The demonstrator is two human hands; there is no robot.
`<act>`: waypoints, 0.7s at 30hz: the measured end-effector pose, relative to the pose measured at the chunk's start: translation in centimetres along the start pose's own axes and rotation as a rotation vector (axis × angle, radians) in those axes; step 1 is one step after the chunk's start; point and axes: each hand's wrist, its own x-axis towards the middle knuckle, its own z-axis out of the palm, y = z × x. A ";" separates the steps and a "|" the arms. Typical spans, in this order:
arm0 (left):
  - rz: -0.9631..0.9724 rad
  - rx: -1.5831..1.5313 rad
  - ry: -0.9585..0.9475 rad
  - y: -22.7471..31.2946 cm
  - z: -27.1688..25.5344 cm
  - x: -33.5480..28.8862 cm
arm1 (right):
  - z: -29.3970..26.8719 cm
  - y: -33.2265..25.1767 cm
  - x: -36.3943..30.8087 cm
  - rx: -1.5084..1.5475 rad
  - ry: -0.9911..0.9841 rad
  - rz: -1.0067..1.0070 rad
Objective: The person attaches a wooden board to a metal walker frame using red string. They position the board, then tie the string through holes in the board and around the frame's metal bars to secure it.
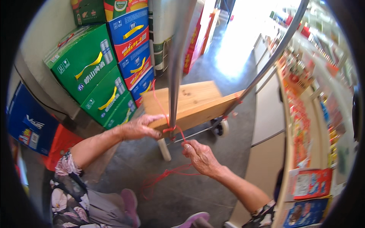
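A wooden plank [207,111] stands on edge across a metal frame, beside an upright metal tube [174,83]. My left hand [143,127] grips the plank's near left end, with the thumb on the front face and the fingers behind. Thin red string [169,129] loops round the tube and the plank's end. My right hand [203,157] pinches the string just below that loop, and its loose length [163,174] hangs in a tangle above the floor. More red ties show at the plank's far right end, by a second metal tube [262,70]. Another wooden board [186,93] lies behind the plank.
Green cartons [85,68] and blue-red cartons [131,45] are stacked at the left. A small wheel [224,128] sits under the frame. Along the right runs a counter [268,117] with packaged goods. A blue box [32,121] stands at the far left, beside a red bag [62,146].
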 end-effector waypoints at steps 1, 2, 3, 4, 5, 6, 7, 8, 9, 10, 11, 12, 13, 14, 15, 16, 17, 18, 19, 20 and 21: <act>0.002 0.069 -0.001 0.2 -0.8 0.2 | 0.7 -0.1 0.2 0.076 -0.021 -0.043; -0.063 0.030 0.008 0.5 -1.3 0.2 | 1.5 -0.2 0.3 0.148 -0.041 -0.015; -0.103 0.080 -0.004 0.8 -1.9 0.4 | 2.2 -0.2 0.4 0.183 -0.046 0.005; -0.146 0.054 0.011 1.2 -2.1 0.4 | 2.7 0.0 0.4 0.213 -0.051 0.024; -0.184 0.049 0.031 1.5 -2.3 0.6 | 3.1 0.0 0.6 0.254 -0.024 -0.038; -0.174 0.152 0.034 1.8 -2.2 0.7 | 3.2 0.2 0.4 0.147 0.019 -0.111; -0.203 0.114 0.057 1.9 -2.3 0.8 | 3.3 0.3 0.5 0.166 0.036 -0.142; -0.213 0.080 0.081 2.0 -2.2 1.0 | 3.3 0.5 0.6 0.182 0.053 -0.174; -0.220 0.048 0.107 2.0 -2.1 1.1 | 3.3 0.5 0.9 0.160 0.027 -0.140; -0.247 0.025 0.115 2.0 -2.1 1.3 | 3.4 0.6 1.1 0.314 0.076 -0.129; -0.273 0.029 0.149 2.0 -2.0 1.4 | 3.4 0.5 1.2 0.433 0.074 -0.051; -0.270 0.097 0.171 2.1 -2.0 1.6 | 3.6 0.5 1.4 0.564 0.046 0.049; -0.297 0.191 0.202 2.2 -2.0 1.8 | 3.8 0.4 1.6 0.558 0.079 0.019; -0.244 0.209 0.181 2.3 -2.0 2.0 | 3.9 0.5 2.0 0.562 0.089 0.011; -0.220 0.257 0.168 2.5 -2.0 2.1 | 4.0 0.6 2.4 0.576 0.112 -0.018; -0.200 0.344 0.159 2.7 -1.9 2.3 | 4.2 0.6 2.9 0.562 0.122 -0.009; -0.312 0.160 0.118 3.1 -1.9 2.2 | 4.3 0.6 3.5 0.556 0.147 -0.023; -0.308 0.242 0.145 3.2 -1.6 2.3 | 4.3 0.7 4.0 0.552 0.138 -0.005; -0.302 0.322 0.172 3.3 -1.2 2.3 | 4.1 1.0 4.5 0.551 0.153 -0.036; -0.129 0.513 0.190 3.1 -0.6 2.5 | 3.8 1.2 4.8 0.551 0.135 -0.035; -0.119 0.644 0.182 3.1 -0.3 2.6 | 3.5 1.4 5.0 0.547 0.113 -0.035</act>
